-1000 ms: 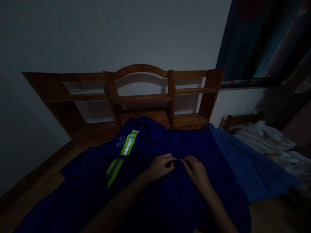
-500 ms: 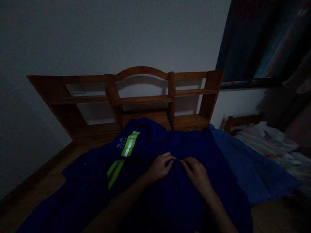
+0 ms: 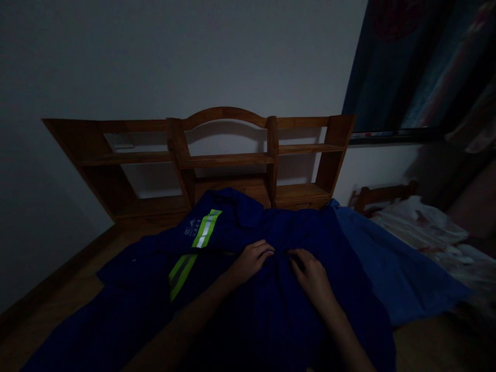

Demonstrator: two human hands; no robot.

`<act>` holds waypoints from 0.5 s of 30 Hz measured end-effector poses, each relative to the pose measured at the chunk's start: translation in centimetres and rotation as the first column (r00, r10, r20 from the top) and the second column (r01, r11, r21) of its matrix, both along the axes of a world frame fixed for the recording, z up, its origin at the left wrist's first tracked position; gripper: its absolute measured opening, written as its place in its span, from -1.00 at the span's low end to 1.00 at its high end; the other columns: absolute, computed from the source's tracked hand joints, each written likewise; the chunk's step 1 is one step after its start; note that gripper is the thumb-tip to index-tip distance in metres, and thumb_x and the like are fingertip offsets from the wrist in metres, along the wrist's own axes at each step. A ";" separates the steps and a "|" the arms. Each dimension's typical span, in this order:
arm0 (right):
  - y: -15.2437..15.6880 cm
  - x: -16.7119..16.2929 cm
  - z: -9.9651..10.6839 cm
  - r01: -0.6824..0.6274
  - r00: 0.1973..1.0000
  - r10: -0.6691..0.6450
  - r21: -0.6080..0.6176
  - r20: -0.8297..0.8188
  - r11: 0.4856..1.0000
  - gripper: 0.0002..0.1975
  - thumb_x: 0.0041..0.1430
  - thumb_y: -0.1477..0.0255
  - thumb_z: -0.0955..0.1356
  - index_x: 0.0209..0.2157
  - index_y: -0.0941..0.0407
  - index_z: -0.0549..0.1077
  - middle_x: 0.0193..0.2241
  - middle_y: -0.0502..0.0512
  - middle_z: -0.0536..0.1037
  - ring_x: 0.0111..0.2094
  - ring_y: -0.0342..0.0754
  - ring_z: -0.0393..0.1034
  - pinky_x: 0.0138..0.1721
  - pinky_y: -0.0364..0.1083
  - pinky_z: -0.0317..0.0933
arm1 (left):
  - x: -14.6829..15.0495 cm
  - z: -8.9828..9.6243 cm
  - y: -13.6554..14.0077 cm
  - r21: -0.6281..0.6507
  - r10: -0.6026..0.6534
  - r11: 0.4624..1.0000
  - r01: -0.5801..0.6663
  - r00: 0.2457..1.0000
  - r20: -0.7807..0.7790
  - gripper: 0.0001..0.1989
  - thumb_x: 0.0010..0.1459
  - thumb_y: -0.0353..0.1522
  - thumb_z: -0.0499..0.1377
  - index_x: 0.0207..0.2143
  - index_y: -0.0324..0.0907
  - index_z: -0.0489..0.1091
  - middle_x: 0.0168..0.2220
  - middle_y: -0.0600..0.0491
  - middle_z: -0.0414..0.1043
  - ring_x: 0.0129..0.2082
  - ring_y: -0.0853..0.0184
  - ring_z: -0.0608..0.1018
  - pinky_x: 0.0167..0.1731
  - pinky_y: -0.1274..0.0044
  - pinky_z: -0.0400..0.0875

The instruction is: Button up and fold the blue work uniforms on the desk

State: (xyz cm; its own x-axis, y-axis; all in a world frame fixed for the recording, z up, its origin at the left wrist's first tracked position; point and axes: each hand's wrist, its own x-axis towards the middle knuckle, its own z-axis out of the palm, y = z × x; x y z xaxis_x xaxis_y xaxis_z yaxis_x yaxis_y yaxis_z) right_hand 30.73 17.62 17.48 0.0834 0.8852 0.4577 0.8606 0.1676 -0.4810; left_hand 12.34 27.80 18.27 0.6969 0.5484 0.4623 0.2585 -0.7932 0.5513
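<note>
A dark blue work jacket (image 3: 217, 232) lies spread out in front of me, its collar toward the wooden shelf. On its left part are a yellow-green reflective strip (image 3: 203, 232) and small white printing. Near the jacket's middle, my left hand (image 3: 250, 260) pinches the cloth between thumb and fingers. Just to the right, my right hand (image 3: 311, 271) is closed in a pinch on the same cloth. A small gap separates the fingertips, with cloth folds running toward me between them. Dim light hides the finer detail at the fingers.
A wooden shelf unit (image 3: 228, 160) with several compartments stands behind the jacket against the white wall (image 3: 194, 57). Lighter blue cloth (image 3: 391, 263) lies at the right. Beyond it are plastic bags (image 3: 430, 219), a wooden chair-back-like rail (image 3: 383, 195) and a dark window (image 3: 403, 77).
My hands have moved slightly apart, the left one a little to the left and the right one a little to the right. The cloth between them shifts slightly.
</note>
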 end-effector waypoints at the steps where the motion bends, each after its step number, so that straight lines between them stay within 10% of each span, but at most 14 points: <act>1: -0.4 0.2 0.1 0.008 1.000 -0.008 0.004 0.015 1.000 -0.75 0.24 0.45 0.19 -0.10 0.01 0.38 -0.17 0.04 0.47 -0.15 -0.04 0.36 -0.14 -0.08 0.25 | -0.1 -0.1 0.3 0.001 0.000 1.000 0.000 1.000 -0.001 -0.77 0.26 -0.31 -0.03 -0.21 -0.15 0.40 -0.29 0.07 0.39 -0.24 0.40 0.44 -0.18 0.58 0.28; 15: -5.0 9.7 -2.1 0.097 0.995 -0.094 0.076 -0.039 0.992 -0.78 0.22 0.30 0.23 -0.16 0.01 0.43 -0.18 0.03 0.48 -0.12 -0.02 0.36 -0.08 -0.03 0.23 | 0.2 -0.6 1.1 0.203 0.140 0.971 -0.125 0.988 -0.063 -0.74 0.26 -0.27 -0.03 -0.35 -0.16 0.40 -0.38 0.07 0.39 -0.30 0.37 0.42 -0.19 0.50 0.30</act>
